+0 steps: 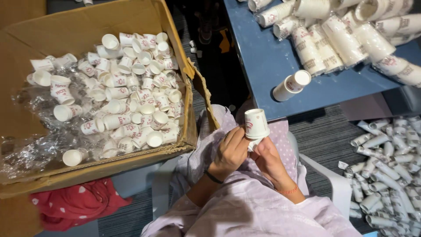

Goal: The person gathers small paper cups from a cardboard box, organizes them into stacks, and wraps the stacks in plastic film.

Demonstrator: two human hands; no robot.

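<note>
Seated person holding one small paper cup [256, 123] upside down over the lap.

Left hand [231, 151] and right hand [268, 159] both close their fingers around its lower end; a cardboard box [131, 19] of loose cups lies left, a blue table [272, 57] ahead.

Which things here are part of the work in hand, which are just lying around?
In hand:
left hand
right hand
paper cup
box of loose cups
stacked cups on the blue table

Lying about:
red cloth
white chair
</note>
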